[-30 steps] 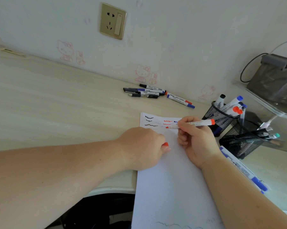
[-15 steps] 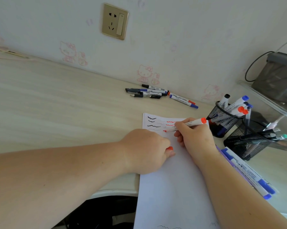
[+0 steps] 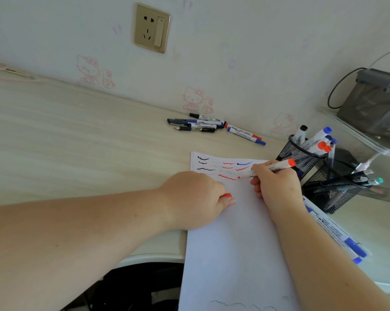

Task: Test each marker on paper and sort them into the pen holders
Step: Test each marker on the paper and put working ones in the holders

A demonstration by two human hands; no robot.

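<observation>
Head view. Right hand (image 3: 277, 187): fingers pinched round red marker (image 3: 272, 168), tip on paper (image 3: 239, 243). Left hand (image 3: 196, 198): curled round red cap (image 3: 226, 195), resting on the sheet. Pen holders (image 3: 301, 156) just beside. Advice: light, short stroke, paper pinned flat.

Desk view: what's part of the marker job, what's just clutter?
Job:
red marker in right hand
red cap in left hand
paper
two holders
loose markers

Clutter:
socket
grey box
stickers
</observation>
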